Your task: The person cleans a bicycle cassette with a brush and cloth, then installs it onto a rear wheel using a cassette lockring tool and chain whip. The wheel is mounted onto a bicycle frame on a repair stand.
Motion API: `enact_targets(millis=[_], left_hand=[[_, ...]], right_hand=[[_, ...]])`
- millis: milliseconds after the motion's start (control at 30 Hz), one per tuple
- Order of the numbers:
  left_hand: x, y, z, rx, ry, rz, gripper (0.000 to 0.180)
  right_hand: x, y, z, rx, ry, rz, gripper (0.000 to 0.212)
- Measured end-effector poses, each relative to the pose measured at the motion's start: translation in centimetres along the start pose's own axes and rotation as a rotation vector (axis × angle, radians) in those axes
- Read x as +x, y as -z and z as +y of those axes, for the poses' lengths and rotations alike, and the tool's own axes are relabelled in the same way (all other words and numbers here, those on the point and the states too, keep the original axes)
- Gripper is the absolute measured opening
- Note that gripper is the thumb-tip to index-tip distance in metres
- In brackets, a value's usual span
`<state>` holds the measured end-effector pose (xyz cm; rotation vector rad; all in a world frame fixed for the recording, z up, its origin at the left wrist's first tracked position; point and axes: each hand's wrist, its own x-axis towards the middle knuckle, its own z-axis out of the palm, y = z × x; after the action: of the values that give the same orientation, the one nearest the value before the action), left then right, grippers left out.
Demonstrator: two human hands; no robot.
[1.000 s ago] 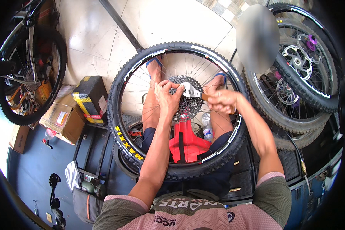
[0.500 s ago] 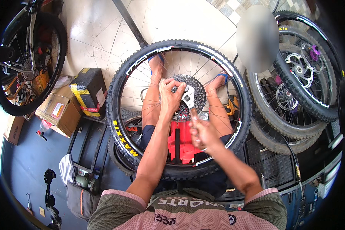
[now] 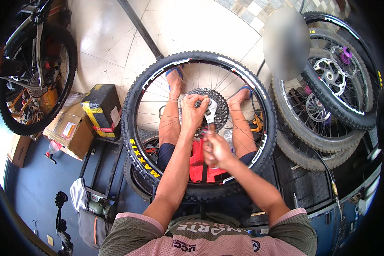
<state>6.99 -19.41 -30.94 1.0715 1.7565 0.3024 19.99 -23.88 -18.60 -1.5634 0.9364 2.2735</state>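
Observation:
A bicycle wheel with a knobbly black tyre (image 3: pixel 134 91) lies across my lap, its rear cassette (image 3: pixel 221 112) facing up at the hub. Over the cassette's middle, my left hand (image 3: pixel 193 112) is closed, fingertips and thumb pinched at the head of a silver adjustable wrench (image 3: pixel 210 112). What lies under those fingertips, between the wrench jaws and the hub, is hidden. My right hand (image 3: pixel 216 149) is wrapped round the wrench handle, a little blurred, nearer to my body and slightly to the right.
Several wheels with disc rotors (image 3: pixel 330 77) are stacked at the right. A bicycle (image 3: pixel 37 81) stands at the left, by a brown carton (image 3: pixel 70 128) and a black taped box (image 3: pixel 101 112). Beneath the wheel is something red (image 3: pixel 196 164). A dark pole (image 3: pixel 141 27) reaches the tyre's far edge.
My right hand has swung the wrench handle leftward, so it points more straight toward me. My left hand stays at the wrench head. The whole view has shifted slightly.

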Motion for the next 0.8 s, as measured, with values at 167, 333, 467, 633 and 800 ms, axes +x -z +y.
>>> enact_targets(millis=[167,333,467,633,800], left_hand=[[-0.3,0.4,0.9,-0.014,0.076,-0.05,0.022],[-0.6,-0.3,1.6,0.024,0.008,0.057,0.024],[-1.0,-0.6,0.9,-0.016,0.045,0.029,0.022],[-1.3,0.5,0.4,-0.042,0.002,-0.026,0.022],[-1.4,0.0,-0.2,-0.096,0.004,-0.067,0.021]], right_hand=[[0.6,9.7,-13.0,-0.536,-0.286,-0.197,0.041],[3.7,9.2,-22.6,-0.942,-0.407,-0.274,0.043],[2.7,9.9,-19.1,-0.687,-0.497,-0.273,0.042],[0.7,9.3,-15.3,-0.741,-0.282,-0.249,0.042],[-1.2,7.8,-12.6,-0.712,-0.224,-0.103,0.042]])
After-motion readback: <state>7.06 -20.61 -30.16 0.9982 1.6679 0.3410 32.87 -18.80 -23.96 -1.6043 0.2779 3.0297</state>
